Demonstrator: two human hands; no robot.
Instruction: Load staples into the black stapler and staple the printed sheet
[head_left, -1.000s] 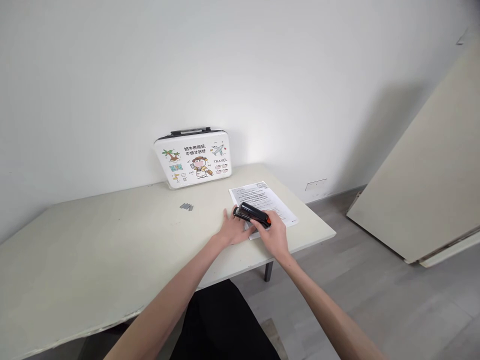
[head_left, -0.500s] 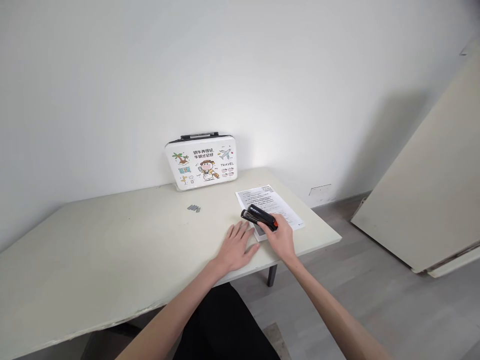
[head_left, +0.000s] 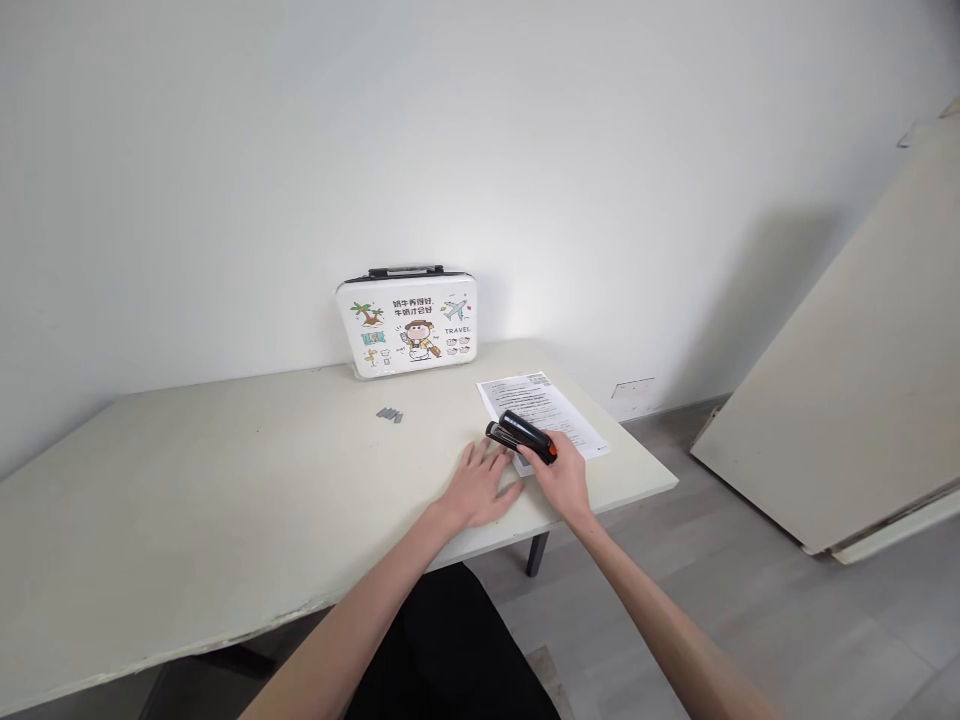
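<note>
My right hand (head_left: 562, 478) is wrapped round the rear of a black stapler (head_left: 525, 433) with an orange-red part near my fingers. The stapler's jaws are parted, and it is over the lower left part of a printed paper (head_left: 559, 418). Flat on the table beside it, my left hand (head_left: 478, 486) has its fingers spread, the fingertips at the paper's left corner. Strips of grey staples (head_left: 390, 415) lie on the table, left of the paper and beyond my left hand.
A white case (head_left: 409, 325) with cartoon prints and a black handle stands against the wall at the back of the pale table (head_left: 225, 500). To the right, a large pale panel (head_left: 832, 380) leans above the grey floor.
The camera view has shifted slightly. My left hand has moved a little right, nearer the stapler; my right hand still holds the stapler over the paper.
</note>
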